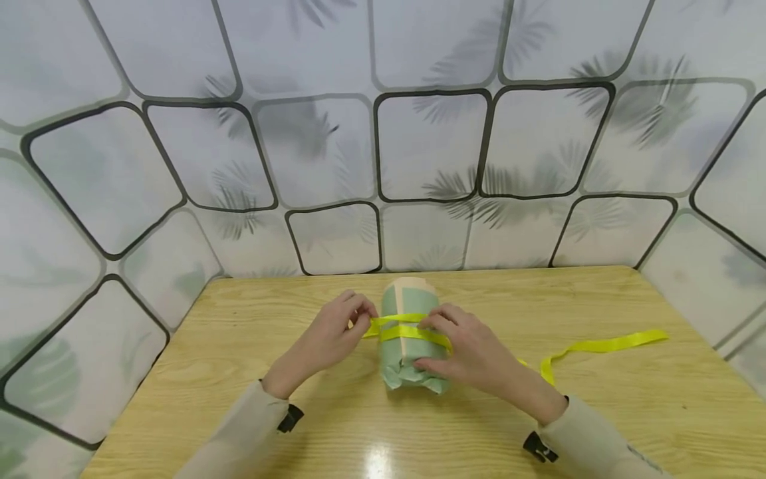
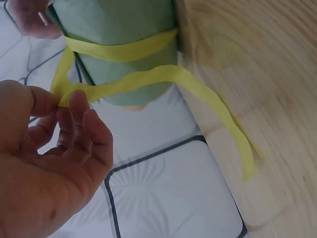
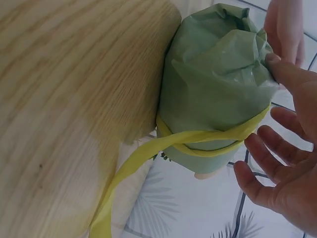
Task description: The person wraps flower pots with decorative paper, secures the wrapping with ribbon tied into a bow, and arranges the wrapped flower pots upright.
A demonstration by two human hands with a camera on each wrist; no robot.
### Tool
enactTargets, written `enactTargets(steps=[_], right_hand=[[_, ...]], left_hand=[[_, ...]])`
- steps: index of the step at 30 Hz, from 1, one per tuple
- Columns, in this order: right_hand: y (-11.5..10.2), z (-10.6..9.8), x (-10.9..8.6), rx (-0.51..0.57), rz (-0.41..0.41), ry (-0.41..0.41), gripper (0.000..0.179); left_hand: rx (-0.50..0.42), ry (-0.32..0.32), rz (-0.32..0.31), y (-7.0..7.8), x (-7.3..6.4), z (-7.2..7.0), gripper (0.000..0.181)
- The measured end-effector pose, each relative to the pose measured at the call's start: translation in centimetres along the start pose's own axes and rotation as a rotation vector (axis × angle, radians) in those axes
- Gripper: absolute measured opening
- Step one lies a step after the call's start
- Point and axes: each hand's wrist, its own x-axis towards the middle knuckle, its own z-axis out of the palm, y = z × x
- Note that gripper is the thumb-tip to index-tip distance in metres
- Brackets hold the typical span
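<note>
A cylindrical package [image 1: 413, 349] in green paper lies on its side, with a peach strip along its top and a crumpled, folded near end. Yellow ribbon [image 2: 121, 84] crosses it in two bands. At the package's left side, my left hand [image 1: 332, 329] pinches the ribbon between thumb and fingertips, and a loose end hangs past them in the left wrist view. My right hand [image 1: 479, 349] rests on the package from the right, thumb at the crumpled end [image 3: 237, 52] and fingertips by the ribbon, fingers loosely bent and spread.
The package lies on a light wood-grain table [image 1: 239, 332]. A long ribbon tail [image 1: 610, 344] stretches over the table to the right, beyond the right wrist. Behind the table stands a pale patterned backdrop [image 1: 431, 146] with leaf shadows. Dark buckles [image 1: 290, 418] hang at both sleeves.
</note>
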Motion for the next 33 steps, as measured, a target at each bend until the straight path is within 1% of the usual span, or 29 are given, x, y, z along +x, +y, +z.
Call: enactTargets(steps=[2, 4, 6, 7, 10, 13, 15, 17, 22, 27, 30, 33], right_hand=[[0.2, 0.2, -0.1, -0.005, -0.039, 0.019, 0.047], [0.3, 0.3, -0.2, -0.014, -0.081, 0.041, 0.041], [0.4, 0.4, -0.3, -0.024, -0.104, 0.051, 0.037], [0.4, 0.4, -0.2, -0.032, -0.113, 0.058, 0.037], [0.3, 0.4, -0.1, -0.052, -0.133, 0.068, 0.038], [0.2, 0.3, 0.1, -0.073, -0.145, 0.056, 0.045], [0.1, 0.3, 0.2, -0.093, -0.151, 0.041, 0.051], [0.0, 0.3, 0.2, -0.118, -0.151, 0.018, 0.057], [-0.3, 0.1, 0.4, -0.183, -0.137, -0.035, 0.057], [-0.4, 0.0, 0.6, -0.201, -0.126, -0.062, 0.052], [-0.4, 0.0, 0.6, -0.201, -0.12, -0.065, 0.051], [-0.4, 0.0, 0.7, -0.205, -0.115, -0.062, 0.05]], left_hand=[[-0.075, -0.041, -0.05, 0.5, 0.3, -0.1, 0.021], [-0.186, -0.097, -0.113, 1.1, 0.8, -0.1, 0.023], [-0.299, -0.149, -0.173, 1.9, 1.4, -0.3, 0.026], [-0.352, -0.173, -0.192, 2.2, 1.7, -0.3, 0.027], [-0.495, -0.231, -0.224, 3.3, 2.6, -0.2, 0.028], [-0.579, -0.272, -0.233, 4.1, 3.4, 0.0, 0.029], [-0.606, -0.28, -0.237, 4.5, 3.9, 0.1, 0.028], [-0.615, -0.272, -0.236, 4.8, 4.3, 0.2, 0.028], [-0.641, -0.242, -0.24, 5.3, 4.9, 0.1, 0.026], [-0.711, -0.233, -0.247, 5.4, 5.2, -0.2, 0.022], [-0.722, -0.223, -0.249, 5.5, 5.1, -0.7, 0.022], [-0.724, -0.199, -0.247, 5.6, 4.8, -1.4, 0.021]])
